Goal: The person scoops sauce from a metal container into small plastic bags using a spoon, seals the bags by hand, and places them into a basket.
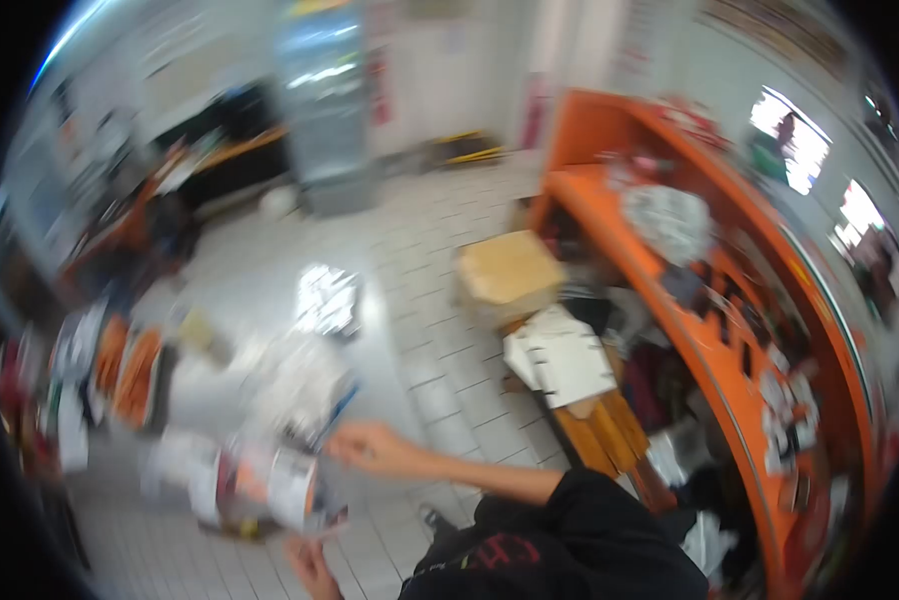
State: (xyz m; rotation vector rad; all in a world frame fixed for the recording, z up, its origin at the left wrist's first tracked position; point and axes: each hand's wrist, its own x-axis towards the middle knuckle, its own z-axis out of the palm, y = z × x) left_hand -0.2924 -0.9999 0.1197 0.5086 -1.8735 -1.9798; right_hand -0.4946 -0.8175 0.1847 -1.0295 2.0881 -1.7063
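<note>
1. Well, as for the labelled packets [288,487], lie at the near edge of the metal table [380,350], between both hands, probably placed there for easy reach; too blurred to name the contents.
2. As for the right hand [368,447], hovers just beside the packets and the crumpled white plastic [300,385], with fingers bent narrowly toward the thumb; impossible to tell from the blur whether pinching anything.
3. As for the right forearm [495,478], stretches nearly level across the view from the black sleeve, palm apparently turned downward, presumably to work from the side.
4. As for the left hand [313,568], sits low at the packets' other side, with fingers pointing up toward the lower corner, perhaps to steady; cannot tell whether touching, nor how wide the fingers open.
5. Farther along the table, glints as crumpled foil [328,298]; toward the far side, shows as trays of orange food [138,378], likely grouped to leave working room.
6. Across the tiled floor [440,350], stands as an orange shelf unit [705,355], well apart from both hands.
</note>
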